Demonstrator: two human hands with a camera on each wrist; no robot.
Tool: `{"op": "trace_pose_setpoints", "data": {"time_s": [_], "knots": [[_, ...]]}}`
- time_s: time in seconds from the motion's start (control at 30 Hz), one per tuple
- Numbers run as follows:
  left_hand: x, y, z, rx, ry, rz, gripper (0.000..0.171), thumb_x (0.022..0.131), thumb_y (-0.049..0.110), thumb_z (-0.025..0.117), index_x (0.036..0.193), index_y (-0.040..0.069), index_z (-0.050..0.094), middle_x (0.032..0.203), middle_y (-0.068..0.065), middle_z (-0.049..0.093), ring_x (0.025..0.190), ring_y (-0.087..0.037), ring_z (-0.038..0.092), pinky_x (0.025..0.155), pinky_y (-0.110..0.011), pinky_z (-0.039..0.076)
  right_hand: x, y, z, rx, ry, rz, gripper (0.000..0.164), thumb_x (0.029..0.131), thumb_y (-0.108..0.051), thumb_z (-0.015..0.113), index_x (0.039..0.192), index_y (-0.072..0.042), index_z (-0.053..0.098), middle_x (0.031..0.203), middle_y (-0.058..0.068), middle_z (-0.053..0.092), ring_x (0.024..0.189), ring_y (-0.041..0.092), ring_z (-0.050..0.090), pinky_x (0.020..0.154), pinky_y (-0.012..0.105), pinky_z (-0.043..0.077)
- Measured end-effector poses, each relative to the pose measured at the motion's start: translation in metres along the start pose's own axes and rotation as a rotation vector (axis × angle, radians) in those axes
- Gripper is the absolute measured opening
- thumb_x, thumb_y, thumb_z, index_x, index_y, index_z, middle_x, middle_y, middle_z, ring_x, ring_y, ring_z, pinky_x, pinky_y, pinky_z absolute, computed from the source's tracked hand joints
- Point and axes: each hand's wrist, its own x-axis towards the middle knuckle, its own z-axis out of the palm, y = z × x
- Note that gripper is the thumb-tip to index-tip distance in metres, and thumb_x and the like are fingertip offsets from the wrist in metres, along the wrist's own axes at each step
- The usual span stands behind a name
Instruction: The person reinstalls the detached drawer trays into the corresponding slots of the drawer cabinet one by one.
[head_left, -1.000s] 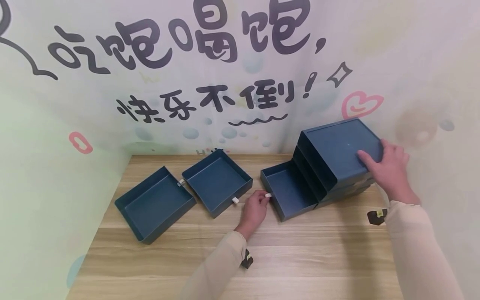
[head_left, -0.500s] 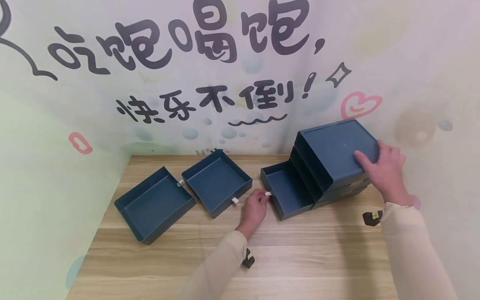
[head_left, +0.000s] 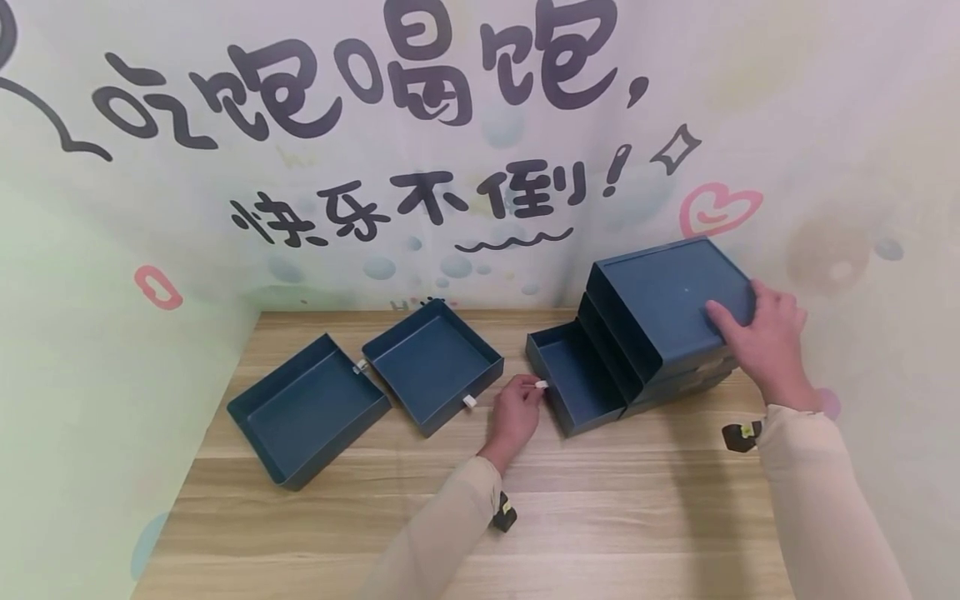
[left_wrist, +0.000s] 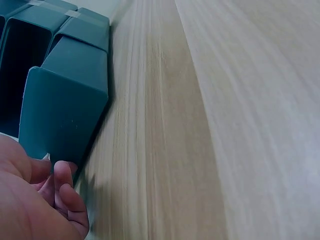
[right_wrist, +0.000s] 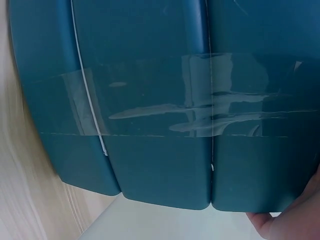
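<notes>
A dark blue drawer cabinet of three stacked units stands at the right. Its bottom drawer is pulled partway out toward the left; the slots above hold no drawers. My left hand pinches the small white pull tab on that drawer's front. In the left wrist view, thumb and curled fingers meet at the drawer front. My right hand grips the cabinet's far right corner, thumb on top and fingers over the back edge. Clear tape crosses the stacked units in the right wrist view.
Two loose blue drawers lie on the wooden table: one at the left and another in the middle, each with a white tab. A printed cloth wall rises right behind the table.
The cabinet has shifted slightly left under my right hand. Then my left hand has moved a little right, and the bottom drawer sits slightly farther in.
</notes>
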Motion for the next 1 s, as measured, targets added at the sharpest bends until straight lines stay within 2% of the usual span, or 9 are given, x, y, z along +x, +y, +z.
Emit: {"op": "trace_pose_setpoints", "data": {"time_s": [0.37,0.6,0.73,1.0], "knots": [[0.005,0.006,0.007,0.027,-0.012,-0.053,0.015,0.099,0.017,0.066,0.113,0.012,0.069,0.101,-0.006,0.080,0.093,-0.017,0.073,0.075,-0.027,0.052,0.000,0.000,0.001,0.018,-0.003,0.009,0.088,0.100,-0.050,0.056,0.158,0.006,0.021,0.147,0.042,0.026,0.134,0.053,0.016,0.103,0.066,0.025],[0.006,0.009,0.012,0.011,-0.018,-0.084,0.015,0.098,0.016,0.066,0.113,0.013,0.069,0.102,-0.006,0.080,0.092,-0.017,0.073,0.072,-0.025,0.051,-0.001,0.000,0.001,0.009,0.000,0.014,0.086,0.101,-0.049,0.055,0.158,0.006,0.021,0.146,0.042,0.026,0.133,0.053,0.016,0.103,0.066,0.025],[0.008,0.010,0.016,-0.008,-0.026,-0.094,0.015,0.097,0.014,0.067,0.112,0.012,0.069,0.101,-0.006,0.080,0.087,-0.014,0.072,0.069,-0.024,0.050,-0.001,0.001,0.002,0.007,0.003,0.011,0.086,0.101,-0.049,0.054,0.158,0.006,0.021,0.146,0.042,0.027,0.133,0.054,0.017,0.103,0.066,0.025],[0.010,0.015,0.024,-0.097,-0.067,-0.123,0.018,0.097,0.008,0.066,0.116,0.008,0.067,0.097,-0.013,0.079,0.065,-0.007,0.061,0.059,-0.019,0.046,-0.001,0.003,0.002,0.015,0.017,-0.008,0.085,0.101,-0.048,0.054,0.157,0.007,0.023,0.146,0.043,0.028,0.135,0.056,0.016,0.106,0.066,0.022]]}}
